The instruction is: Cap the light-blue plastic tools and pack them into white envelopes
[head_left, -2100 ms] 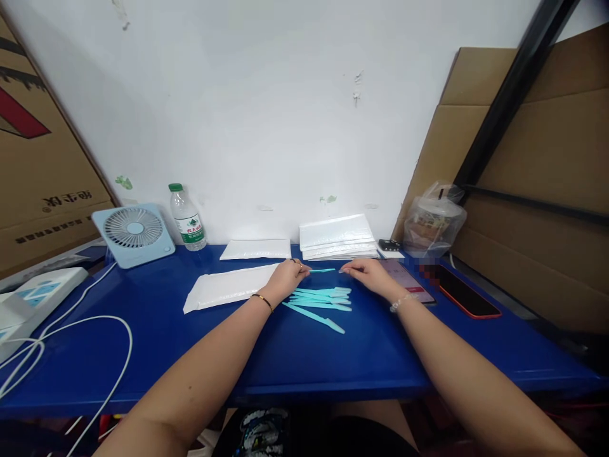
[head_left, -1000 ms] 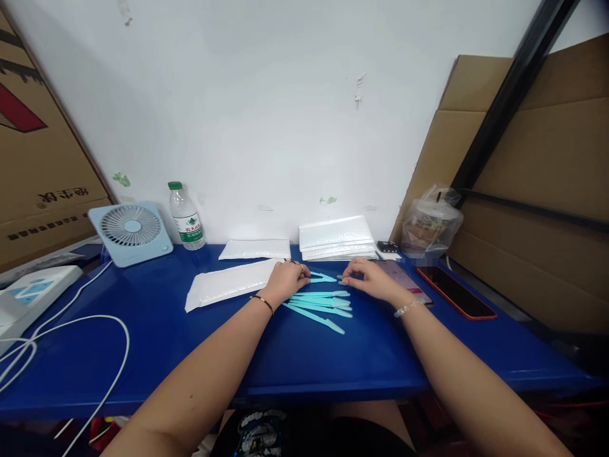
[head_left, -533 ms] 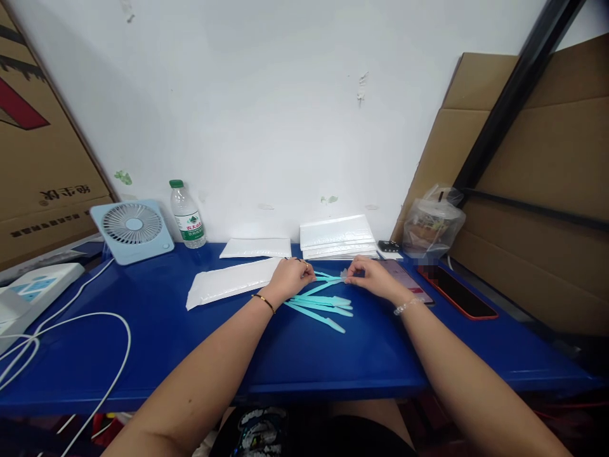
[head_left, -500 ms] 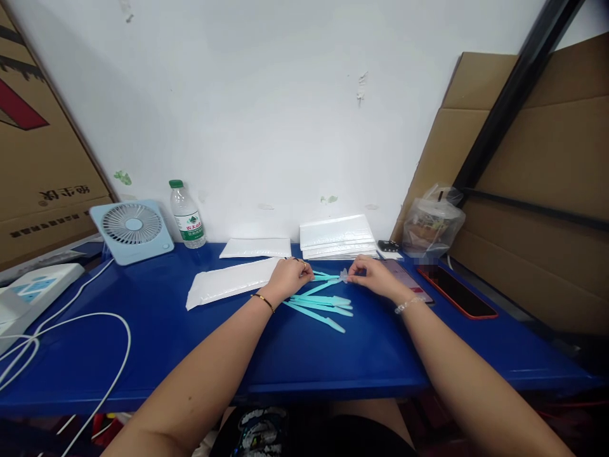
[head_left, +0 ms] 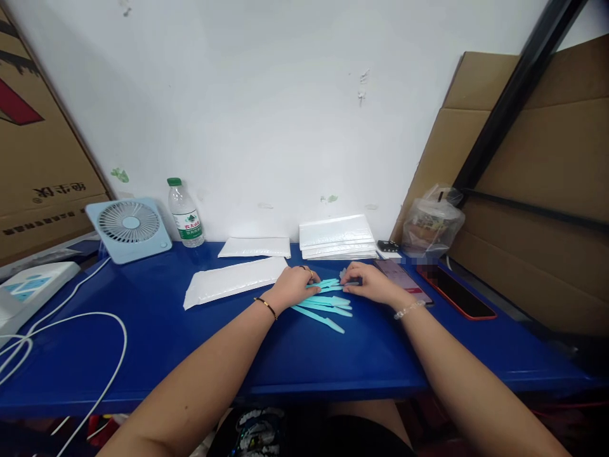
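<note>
Several turquoise eyebrow razors [head_left: 323,318] lie fanned out on the blue table, their blade ends towards the right. My left hand [head_left: 295,285] is closed over the handle ends of the upper razors, thumb and fingers pressed on them. Facing it, my right hand [head_left: 366,280] pinches at the tips of those razors. A small translucent plastic piece [head_left: 342,273], like a blade cap, sits at its fingertips, partly hidden by them. Beside my left hand lies a long white padded mailer [head_left: 233,282].
A stack of white mailers [head_left: 337,235] and another mailer [head_left: 254,247] lie by the wall. Phones [head_left: 459,293] rest on the right, near a bagged drink cup [head_left: 432,222]. A fan [head_left: 129,227], a water bottle [head_left: 185,216] and white cables [head_left: 124,343] occupy the left.
My left hand has shifted slightly right and down along the upper razors, which now lie closer together. My right hand has moved slightly left and down onto their tips.
</note>
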{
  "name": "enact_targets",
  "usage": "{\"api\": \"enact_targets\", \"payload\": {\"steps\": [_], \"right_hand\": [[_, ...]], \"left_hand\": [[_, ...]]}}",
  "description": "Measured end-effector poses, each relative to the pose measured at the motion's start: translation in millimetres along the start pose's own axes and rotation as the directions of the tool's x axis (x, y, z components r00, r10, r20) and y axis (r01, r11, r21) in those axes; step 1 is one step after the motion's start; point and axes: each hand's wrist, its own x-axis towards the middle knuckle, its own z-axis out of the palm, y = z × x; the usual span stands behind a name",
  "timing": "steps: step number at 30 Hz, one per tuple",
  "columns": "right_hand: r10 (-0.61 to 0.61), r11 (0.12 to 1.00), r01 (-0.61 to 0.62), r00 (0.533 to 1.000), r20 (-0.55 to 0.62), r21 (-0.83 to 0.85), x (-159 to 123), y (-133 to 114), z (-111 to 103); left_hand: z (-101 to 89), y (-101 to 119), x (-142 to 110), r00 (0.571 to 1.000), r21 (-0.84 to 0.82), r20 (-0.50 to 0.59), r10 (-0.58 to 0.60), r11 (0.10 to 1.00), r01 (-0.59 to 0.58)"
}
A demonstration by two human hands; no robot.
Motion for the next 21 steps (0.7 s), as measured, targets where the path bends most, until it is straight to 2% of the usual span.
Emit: {"api": "enact_targets", "payload": {"steps": [6, 13, 21], "right_hand": [[0.027, 0.999, -0.023, 0.993, 0.112, -0.039, -3.0, -6.2, -0.6], [-0.016, 0.999, 0.021, 0.991, 0.13, -0.035, -2.5, -10.9, 3.6], [0.082, 0.996, -0.084, 0.983, 0.163, 0.01, -3.9, -13.9, 2.3]], "left_hand": [[2.9, 6.0, -6.9, 0.996, -0.099, 0.024, 0.087, 0.992, -0.084], [2.5, 1.8, -6.1, 0.997, -0.185, 0.051, 0.051, 0.982, -0.041], [3.3, 0.4, -6.8, 0.998, -0.117, -0.053, 0.025, 0.993, -0.031]]}}
